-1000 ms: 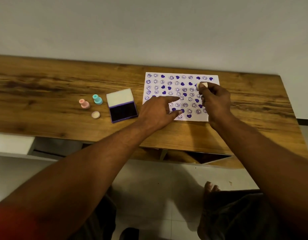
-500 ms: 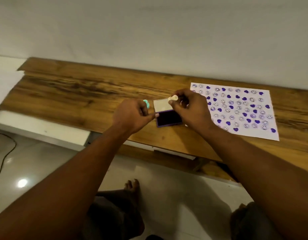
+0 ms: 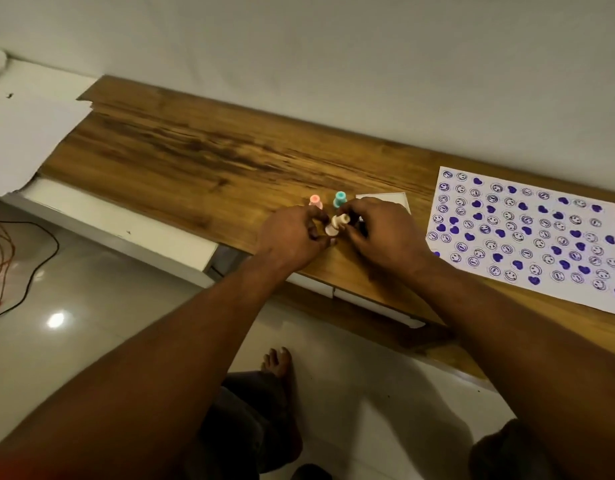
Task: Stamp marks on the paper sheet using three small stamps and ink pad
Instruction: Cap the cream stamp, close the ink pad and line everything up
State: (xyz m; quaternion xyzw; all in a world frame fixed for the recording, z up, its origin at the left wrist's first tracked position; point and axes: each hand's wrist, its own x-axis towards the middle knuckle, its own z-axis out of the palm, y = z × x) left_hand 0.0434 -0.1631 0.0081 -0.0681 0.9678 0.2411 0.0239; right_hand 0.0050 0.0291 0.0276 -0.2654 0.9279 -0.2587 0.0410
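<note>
Over the wooden table (image 3: 195, 161), left hand (image 3: 292, 237) and right hand (image 3: 382, 233) are both pinching the cream stamp (image 3: 337, 224). Pink stamp (image 3: 315, 200) and teal stamp (image 3: 340, 199) are standing just behind; nothing's touching them.

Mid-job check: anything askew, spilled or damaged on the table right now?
No spill. The cream stamp is tilted between left hand and right hand, unlike the upright pink stamp and teal stamp. The tabletop looks chipped at its left end.

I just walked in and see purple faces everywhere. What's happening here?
Someone is working with stamps. Right now the left hand and right hand both pinch a little cream stamp over the wooden table. A pink stamp and a teal stamp stand just behind. The paper sheet to the right is full of purple smileys and hearts.
</note>
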